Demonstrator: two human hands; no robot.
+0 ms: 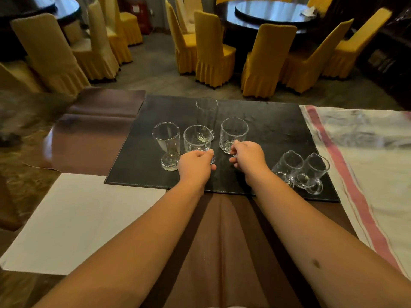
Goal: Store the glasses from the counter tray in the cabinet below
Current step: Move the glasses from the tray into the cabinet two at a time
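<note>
The left hand (195, 162) is curling its fingers round the base of a short glass mug (198, 138), and the right hand (246, 155) is pinching the handle of a second short mug (233, 134) between thumb and fingers; how firmly either one is gripping cannot be told. Both mugs are standing upright on the black tray (266, 130), mouths up, long axes vertical, handles turning toward the person. This looks like the pick-up step, with 2 mugs being taken at once.

Left of the left-hand mug on the tray a tall glass (166, 145) is standing upright, and behind that mug another tall glass (206, 112) is standing near the tray's far edge. At the tray's near right corner 2 more mugs (300, 172) are standing touching each other, handles toward the person. All 6 glasses are on the tray, so storing is probably only beginning. Next the person is likely needing to lift both mugs straight up, clear of their neighbours, and then bend to the cabinet, which is not in view.
</note>
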